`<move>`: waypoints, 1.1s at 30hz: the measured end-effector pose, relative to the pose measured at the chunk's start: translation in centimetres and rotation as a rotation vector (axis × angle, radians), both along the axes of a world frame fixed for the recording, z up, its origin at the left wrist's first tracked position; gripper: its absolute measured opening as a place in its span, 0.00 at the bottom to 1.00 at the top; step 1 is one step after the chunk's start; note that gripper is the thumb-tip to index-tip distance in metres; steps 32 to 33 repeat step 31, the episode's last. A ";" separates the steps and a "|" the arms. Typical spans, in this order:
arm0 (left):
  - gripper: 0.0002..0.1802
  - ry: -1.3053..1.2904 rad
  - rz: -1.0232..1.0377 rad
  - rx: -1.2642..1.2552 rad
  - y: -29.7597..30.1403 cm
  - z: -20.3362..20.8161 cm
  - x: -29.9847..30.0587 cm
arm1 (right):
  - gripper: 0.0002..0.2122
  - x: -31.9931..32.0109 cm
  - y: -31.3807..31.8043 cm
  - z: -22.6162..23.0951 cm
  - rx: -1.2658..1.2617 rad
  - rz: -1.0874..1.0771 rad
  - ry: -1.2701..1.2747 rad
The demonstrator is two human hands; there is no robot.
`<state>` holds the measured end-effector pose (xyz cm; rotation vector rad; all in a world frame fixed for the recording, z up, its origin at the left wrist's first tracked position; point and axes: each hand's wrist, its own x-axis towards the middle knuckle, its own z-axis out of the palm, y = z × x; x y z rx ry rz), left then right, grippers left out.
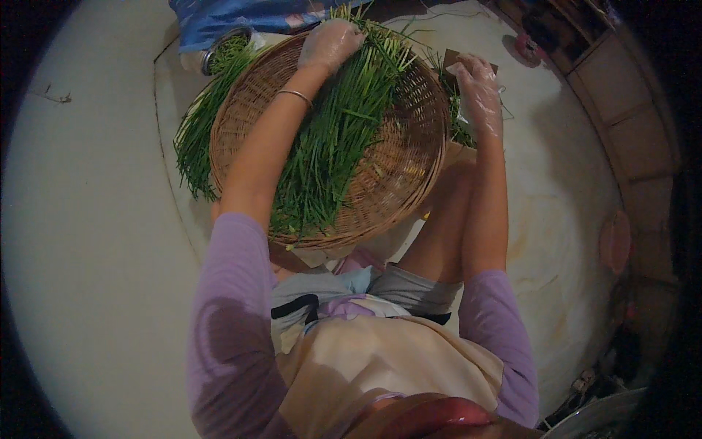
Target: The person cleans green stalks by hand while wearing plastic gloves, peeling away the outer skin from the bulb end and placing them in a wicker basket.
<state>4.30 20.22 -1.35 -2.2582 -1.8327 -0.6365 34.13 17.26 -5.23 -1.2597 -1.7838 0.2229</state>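
Note:
A round wicker basket (409, 168) rests in front of me, with a thick layer of long green chives (329, 146) lying lengthwise in it. My left hand (333, 45), in a clear plastic glove, is over the far end of the chives, fingers curled closed around some stalks near their pale ends. Past the basket's right rim is my right hand (479, 95), also gloved. Its fingers bend together above a small heap of green scraps (461, 132); whatever lies between the fingertips is too small to make out.
More chives (197, 146) lie along the basket's left side. Behind them stands a round metal container (228, 51) holding greens. Blue printed fabric or a bag (219, 18) is at the back. Brown boxes (614, 80) line the right edge, and a reddish item (528, 50) sits near them.

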 end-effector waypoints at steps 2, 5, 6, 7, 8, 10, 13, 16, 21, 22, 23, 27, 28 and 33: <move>0.17 0.009 0.021 -0.126 0.3 0.0 -0.1 | 0.13 0.1 0.2 -0.1 0.050 0.002 -0.042; 0.18 -0.040 -0.013 -0.137 0.8 -0.4 -1.5 | 0.14 0.0 0.2 0.0 -0.039 0.002 0.083; 0.17 -0.116 -0.010 -0.156 0.9 -0.7 -2.0 | 0.14 0.0 0.2 0.1 -0.063 0.000 0.071; 0.16 -0.193 -0.007 -0.175 1.0 -1.0 -2.2 | 0.15 0.0 0.2 0.2 -0.087 -0.004 0.057; 0.16 -0.193 -0.008 -0.177 1.1 -1.3 -2.5 | 0.15 0.2 0.1 0.3 -0.088 -0.004 0.057; 0.16 -0.192 -0.069 -0.236 1.5 -1.8 -3.3 | 0.15 0.3 -0.1 0.5 -0.062 -0.001 0.029; 0.17 -0.555 -0.118 -0.274 1.4 -3.0 -4.9 | 0.15 0.1 -0.1 0.4 -0.075 0.010 0.043; 0.19 -0.574 -0.165 -0.220 1.6 -0.5 -8.8 | 0.15 -1.1 0.3 0.6 -0.029 0.037 0.014; 0.15 -0.959 -0.115 -0.058 -3.9 7.6 -2.8 | 0.14 1.0 -0.2 -0.1 -0.113 -0.014 -0.048; 0.17 -0.723 -0.092 0.079 -4.9 10.4 -5.2 | 0.14 -0.9 -0.4 0.7 -0.128 -0.022 -0.045; 0.19 -0.508 -0.084 0.194 -5.3 11.8 -6.9 | 0.14 -1.3 -0.2 0.6 -0.119 -0.008 -0.040; 0.19 -0.610 -0.220 0.115 -7.3 15.5 -9.4 | 0.14 -1.9 -0.5 0.5 -0.114 0.075 -0.039; 0.17 -0.730 -0.282 0.101 -7.9 16.2 -9.8 | 0.14 -2.1 -0.9 1.0 -0.183 0.055 -0.020; 0.18 -0.826 -0.241 0.197 -10.9 18.0 -9.5 | 0.19 -2.1 -0.2 0.3 -0.198 0.071 -0.198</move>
